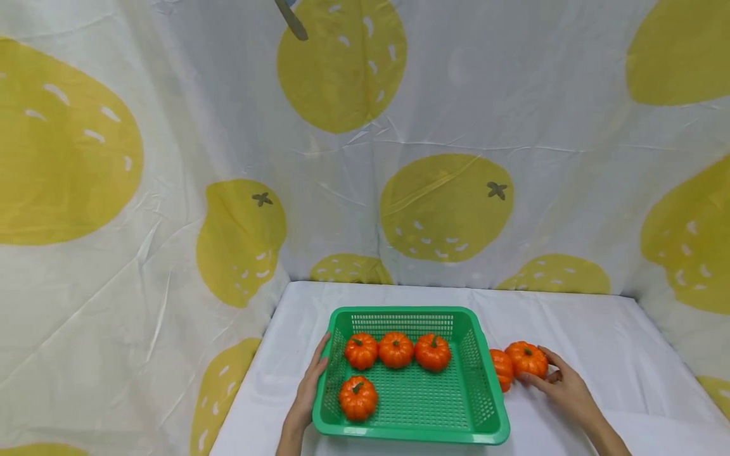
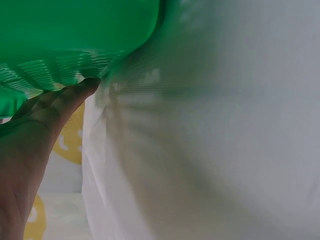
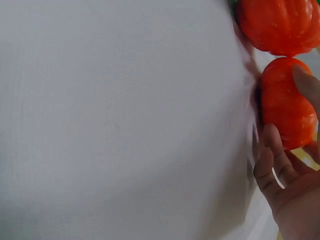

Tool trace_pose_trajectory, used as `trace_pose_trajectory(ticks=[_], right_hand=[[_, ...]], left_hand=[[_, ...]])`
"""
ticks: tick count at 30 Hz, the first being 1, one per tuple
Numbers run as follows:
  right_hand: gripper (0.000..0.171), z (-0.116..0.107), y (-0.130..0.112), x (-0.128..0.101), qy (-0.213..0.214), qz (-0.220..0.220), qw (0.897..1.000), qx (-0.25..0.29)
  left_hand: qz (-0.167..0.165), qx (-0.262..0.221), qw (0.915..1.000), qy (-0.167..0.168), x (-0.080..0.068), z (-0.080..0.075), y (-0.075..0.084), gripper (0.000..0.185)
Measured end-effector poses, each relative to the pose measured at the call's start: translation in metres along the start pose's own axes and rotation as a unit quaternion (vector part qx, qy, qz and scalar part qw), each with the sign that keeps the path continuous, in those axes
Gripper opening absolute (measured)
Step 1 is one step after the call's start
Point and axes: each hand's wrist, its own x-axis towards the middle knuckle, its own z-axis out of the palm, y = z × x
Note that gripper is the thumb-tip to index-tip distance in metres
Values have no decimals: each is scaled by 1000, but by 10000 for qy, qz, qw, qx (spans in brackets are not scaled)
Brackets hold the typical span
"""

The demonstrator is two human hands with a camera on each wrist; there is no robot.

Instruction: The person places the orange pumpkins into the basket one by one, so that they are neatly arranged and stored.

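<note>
Head view: four pumpkins [image 1: 396, 349] in basket [image 1: 410, 434], two outside; right grip [image 1: 561, 386] holds one [image 1: 527, 359].

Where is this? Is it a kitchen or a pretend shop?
Probably neither: it looks like a small staged work corner. A lemon-print cloth hangs as walls around a table under a white cloth. On it sit only a green basket and small, toy-like orange pumpkins.

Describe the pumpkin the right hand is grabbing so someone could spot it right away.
Find the green basket on the white table. Two small orange pumpkins sit outside its right wall. The one meant is the pumpkin farther from the basket, with the right hand curled round it; its neighbour rests against the basket, untouched.
</note>
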Motion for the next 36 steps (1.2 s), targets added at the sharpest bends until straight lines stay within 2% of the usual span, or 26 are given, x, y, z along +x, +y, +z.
trace_pose_trajectory(ticks=[6, 10, 16, 21, 27, 36], right_hand=[[97, -3, -3, -1, -50, 149, 9997, 192], [97, -6, -11, -7, 148, 144, 9995, 234], [98, -9, -38, -15, 622, 41, 9976, 292], [91, -12, -64, -23, 970, -316, 9931, 578], [82, -8, -98, -31, 855, -822, 9892, 867], [76, 15, -139, -37, 406, -1350, 9814, 1306]], left_hand=[[36, -4, 10000, -16, 0, 1, -1, 54], [54, 24, 10000, -1, 0, 0, 1, 54], [27, 35, 10000, 48, -2, 0, 2, 53], [44, 34, 10000, 18, -2, 0, 2, 53], [33, 12, 10000, 22, -2, 0, 1, 53], [17, 41, 10000, 42, -1, 1, 0, 54]])
